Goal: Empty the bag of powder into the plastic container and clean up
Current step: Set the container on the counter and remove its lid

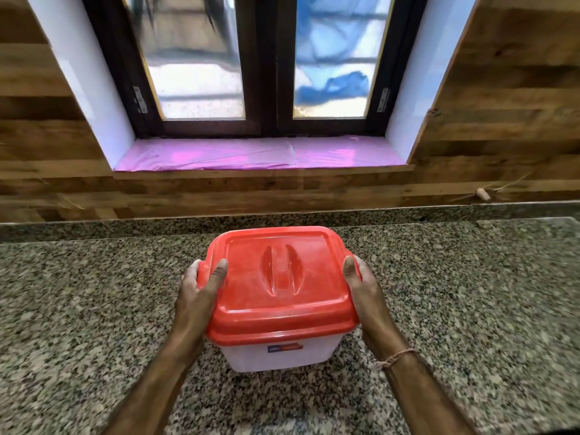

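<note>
A speckled granite table (pixel 94 309) is seen running the full width of the view, backed by a low granite upstand and a wall of wood-patterned panels (pixel 502 120). Above the wall a dark-framed window (pixel 266 73) with frosted panes is set in a white recess, and its sill (pixel 251 153) is covered with pink plastic film. A small cork-like piece (pixel 482 194) is seen against the wall toward the table's far right. Nothing is seen standing between the hands and the container.

The plastic container (pixel 279 356), translucent white, is placed at the middle of the table, nearer the front edge than the back, and is closed by a red lid (pixel 279 277) with a raised handle bar across its centre. The left hand (pixel 197 293) is clamped on the lid's left edge, thumb lying on top and fingers wrapped beneath the rim. The right hand (pixel 367 296) is held likewise against the right edge, thumb on top. A thin thread band (pixel 396 357) is worn on the right wrist.

A small blue-and-orange label (pixel 285 347) is fixed on the container's front wall just below the lid; its writing cannot be read.
</note>
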